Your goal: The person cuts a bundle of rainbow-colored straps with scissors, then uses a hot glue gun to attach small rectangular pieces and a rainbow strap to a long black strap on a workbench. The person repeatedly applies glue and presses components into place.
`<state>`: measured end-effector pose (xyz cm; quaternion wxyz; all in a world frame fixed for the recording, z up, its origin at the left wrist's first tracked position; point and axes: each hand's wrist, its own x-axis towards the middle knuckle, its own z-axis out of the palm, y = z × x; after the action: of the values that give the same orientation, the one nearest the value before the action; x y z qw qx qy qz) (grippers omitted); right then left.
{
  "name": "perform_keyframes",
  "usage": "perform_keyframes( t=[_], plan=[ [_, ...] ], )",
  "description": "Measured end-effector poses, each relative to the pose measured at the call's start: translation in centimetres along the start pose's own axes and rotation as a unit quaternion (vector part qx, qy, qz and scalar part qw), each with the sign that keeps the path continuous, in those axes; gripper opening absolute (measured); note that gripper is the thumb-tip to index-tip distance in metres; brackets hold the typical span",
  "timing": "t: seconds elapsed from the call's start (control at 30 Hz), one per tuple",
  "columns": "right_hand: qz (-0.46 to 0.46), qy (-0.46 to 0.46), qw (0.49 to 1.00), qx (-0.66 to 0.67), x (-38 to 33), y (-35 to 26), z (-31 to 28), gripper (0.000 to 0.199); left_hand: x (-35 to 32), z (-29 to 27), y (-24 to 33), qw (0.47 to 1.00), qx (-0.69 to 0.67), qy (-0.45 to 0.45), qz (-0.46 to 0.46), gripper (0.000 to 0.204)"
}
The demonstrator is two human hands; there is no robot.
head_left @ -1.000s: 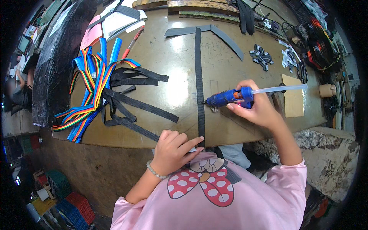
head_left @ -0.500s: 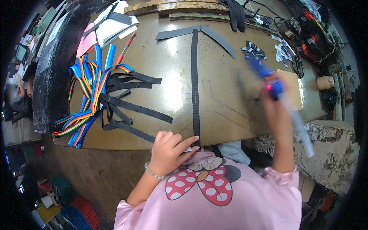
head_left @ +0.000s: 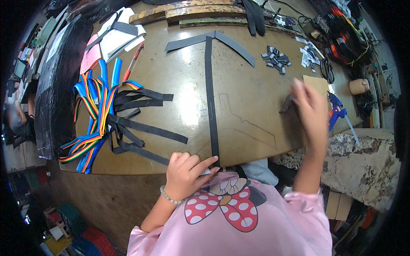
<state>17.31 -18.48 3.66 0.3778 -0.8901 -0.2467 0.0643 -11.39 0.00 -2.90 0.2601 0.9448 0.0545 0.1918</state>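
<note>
My left hand (head_left: 186, 174) pinches the near end of a long black webbing strap (head_left: 210, 98) at the table's front edge, thumb and forefinger together. A small white piece shows beneath those fingers. The strap runs straight away from me, its far end at a bent grey strip (head_left: 235, 47). On the right, my right hand (head_left: 311, 106) is raised over the table, its fingers smeared by motion. Beyond its wrist, a blue glue gun (head_left: 336, 110) with a clear glue stick rests at the table's right edge. A small dark scrap (head_left: 287, 104) lies beside my right hand.
Rainbow-striped straps (head_left: 100, 106) and black straps (head_left: 149, 128) lie heaped at left. A red pen (head_left: 133, 63) and papers (head_left: 115, 36) are behind. Small black-and-white labels (head_left: 276, 59), scissors (head_left: 327, 70) and brown card (head_left: 317, 84) lie right. Wooden boards (head_left: 205, 15) line the back.
My right hand has let go of the glue gun, which now rests at the table's right edge. My left hand stays on the strap's near end.
</note>
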Motion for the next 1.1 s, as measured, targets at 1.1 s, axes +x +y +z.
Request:
perform_keyframes(
  t=[1.1],
  plan=[
    [-0.216,-0.017,0.974,0.070,-5.3,-4.2,13.8,0.020,-0.1,0.6,-0.2,0.999,-0.003,0.033,0.006,0.035]
  ],
)
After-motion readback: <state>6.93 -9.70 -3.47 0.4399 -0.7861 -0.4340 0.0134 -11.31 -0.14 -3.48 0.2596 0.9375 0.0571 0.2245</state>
